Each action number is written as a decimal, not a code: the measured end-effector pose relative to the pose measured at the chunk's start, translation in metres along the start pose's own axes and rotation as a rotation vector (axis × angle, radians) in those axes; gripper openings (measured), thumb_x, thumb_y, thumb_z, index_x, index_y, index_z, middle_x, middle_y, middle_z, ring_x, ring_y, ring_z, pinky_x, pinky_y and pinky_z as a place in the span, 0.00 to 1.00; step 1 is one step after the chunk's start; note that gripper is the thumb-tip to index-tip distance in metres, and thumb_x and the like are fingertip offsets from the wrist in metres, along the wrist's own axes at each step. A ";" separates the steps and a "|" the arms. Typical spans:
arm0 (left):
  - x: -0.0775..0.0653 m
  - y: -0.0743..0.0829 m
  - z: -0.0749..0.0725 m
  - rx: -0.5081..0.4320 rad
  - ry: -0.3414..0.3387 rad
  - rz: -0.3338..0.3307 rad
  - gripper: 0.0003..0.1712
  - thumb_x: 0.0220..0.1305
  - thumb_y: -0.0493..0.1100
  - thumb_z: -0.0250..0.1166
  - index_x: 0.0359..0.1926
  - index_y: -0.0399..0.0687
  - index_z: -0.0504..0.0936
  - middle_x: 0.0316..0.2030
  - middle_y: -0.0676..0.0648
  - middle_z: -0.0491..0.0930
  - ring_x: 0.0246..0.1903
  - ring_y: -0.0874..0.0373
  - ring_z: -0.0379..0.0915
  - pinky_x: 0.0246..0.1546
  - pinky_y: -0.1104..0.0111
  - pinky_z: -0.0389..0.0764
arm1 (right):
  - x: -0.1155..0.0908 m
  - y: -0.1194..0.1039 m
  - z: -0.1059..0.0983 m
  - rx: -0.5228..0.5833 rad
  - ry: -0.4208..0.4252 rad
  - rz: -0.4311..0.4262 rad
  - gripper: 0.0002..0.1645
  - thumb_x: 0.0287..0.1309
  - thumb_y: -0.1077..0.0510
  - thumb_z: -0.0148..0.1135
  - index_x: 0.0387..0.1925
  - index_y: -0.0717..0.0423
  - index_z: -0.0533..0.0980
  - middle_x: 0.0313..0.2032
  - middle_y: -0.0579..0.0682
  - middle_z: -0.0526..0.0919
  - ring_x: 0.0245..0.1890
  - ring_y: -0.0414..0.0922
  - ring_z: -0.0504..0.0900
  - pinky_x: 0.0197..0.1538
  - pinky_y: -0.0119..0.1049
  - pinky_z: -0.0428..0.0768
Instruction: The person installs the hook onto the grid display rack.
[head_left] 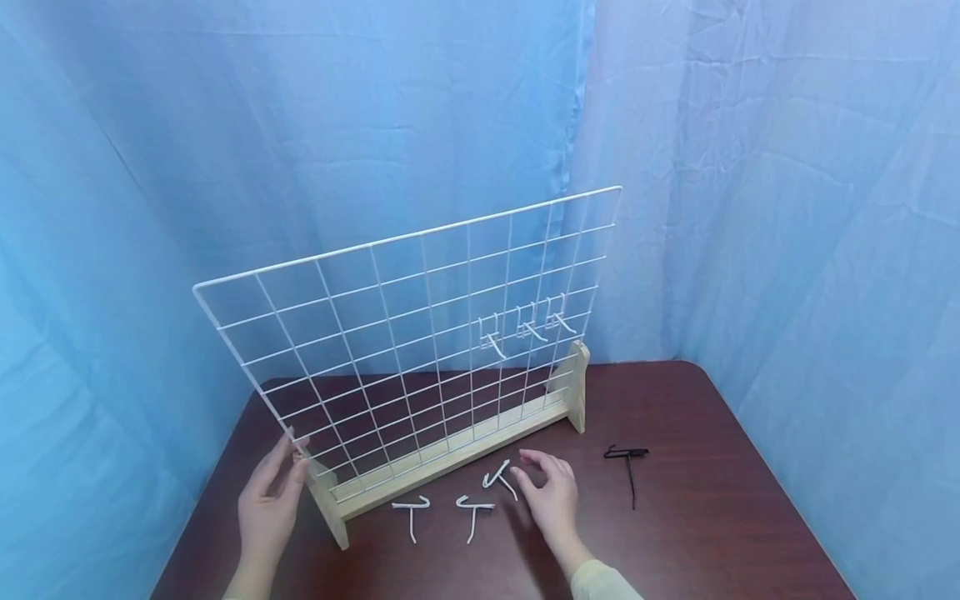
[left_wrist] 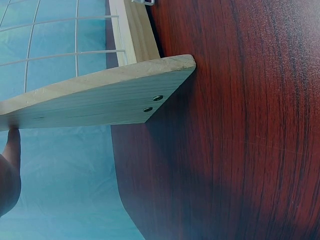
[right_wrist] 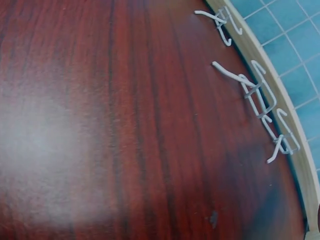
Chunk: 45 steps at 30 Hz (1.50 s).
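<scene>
Three white hooks (head_left: pixel 472 506) left of right hand (head_left: pixel 551 492): likely light, stiff wire; pinch by stem. Right hand half-open, empty; left hand (head_left: pixel 268 500) grips wooden stand (head_left: pixel 326 504).

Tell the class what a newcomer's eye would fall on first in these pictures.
The white wire grid would likely catch the eye first, standing in a pale wooden base on the dark table, three white hooks hung on its right half. Next might come three loose white hooks in front of the base and one black hook farther right.
</scene>
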<state>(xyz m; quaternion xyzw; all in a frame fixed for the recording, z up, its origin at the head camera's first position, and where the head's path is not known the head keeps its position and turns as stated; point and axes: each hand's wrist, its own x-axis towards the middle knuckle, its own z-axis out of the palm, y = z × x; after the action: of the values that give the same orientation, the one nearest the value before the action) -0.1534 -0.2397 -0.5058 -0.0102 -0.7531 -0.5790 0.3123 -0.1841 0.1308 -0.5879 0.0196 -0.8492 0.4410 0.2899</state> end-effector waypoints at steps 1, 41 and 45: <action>0.000 0.000 0.000 -0.002 0.001 -0.002 0.29 0.60 0.20 0.62 0.63 0.34 0.74 0.51 0.51 0.83 0.55 0.72 0.73 0.52 0.78 0.78 | -0.001 0.001 0.000 -0.003 -0.004 0.006 0.19 0.41 0.64 0.81 0.39 0.53 0.85 0.34 0.43 0.87 0.39 0.46 0.79 0.44 0.38 0.76; 0.001 -0.003 0.000 0.021 0.011 -0.039 0.28 0.60 0.20 0.63 0.63 0.33 0.75 0.50 0.67 0.79 0.55 0.74 0.72 0.52 0.80 0.78 | -0.033 0.024 0.017 -0.130 -0.091 -0.038 0.26 0.38 0.59 0.83 0.44 0.50 0.85 0.42 0.45 0.87 0.40 0.47 0.77 0.43 0.43 0.77; 0.000 -0.001 0.000 0.025 0.006 -0.030 0.28 0.62 0.21 0.62 0.63 0.35 0.75 0.51 0.66 0.80 0.55 0.74 0.72 0.53 0.80 0.77 | -0.034 0.026 0.018 -0.132 -0.070 -0.067 0.26 0.37 0.61 0.83 0.43 0.51 0.86 0.41 0.45 0.87 0.39 0.47 0.77 0.43 0.43 0.77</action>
<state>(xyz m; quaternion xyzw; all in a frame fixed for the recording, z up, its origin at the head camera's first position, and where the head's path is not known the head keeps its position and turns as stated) -0.1534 -0.2402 -0.5065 0.0068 -0.7596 -0.5740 0.3058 -0.1714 0.1257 -0.6324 0.0441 -0.8848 0.3733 0.2752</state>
